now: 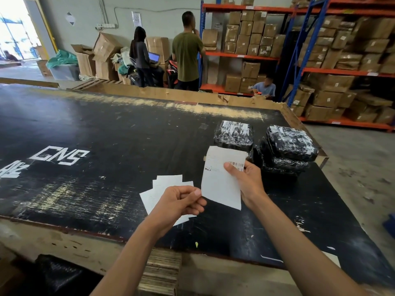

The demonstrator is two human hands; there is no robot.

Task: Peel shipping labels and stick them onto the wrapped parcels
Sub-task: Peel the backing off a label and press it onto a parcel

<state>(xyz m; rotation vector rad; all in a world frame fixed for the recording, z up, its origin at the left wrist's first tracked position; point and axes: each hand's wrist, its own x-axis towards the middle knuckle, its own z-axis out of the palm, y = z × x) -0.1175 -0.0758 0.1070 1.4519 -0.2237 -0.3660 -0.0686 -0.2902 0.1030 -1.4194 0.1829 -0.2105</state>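
Observation:
A white shipping label (221, 180) with a barcode near its top is held up above the black table (106, 135). My right hand (248, 180) grips its right edge, thumb on the front. My left hand (181, 199) pinches its lower left corner with curled fingers. Under my left hand lies a small fan of white label sheets (166, 186) on the table. Behind the held label stand parcels wrapped in black film: a single one (234, 133) and, to its right, a stack of parcels (288, 146) near the table's right edge.
The table's far edge has a raised wooden rim (171, 95). Two people stand beyond it by a laptop (154, 57) and cardboard boxes. A third person crouches by orange and blue shelving (299, 70) full of cartons. Concrete floor lies to the right.

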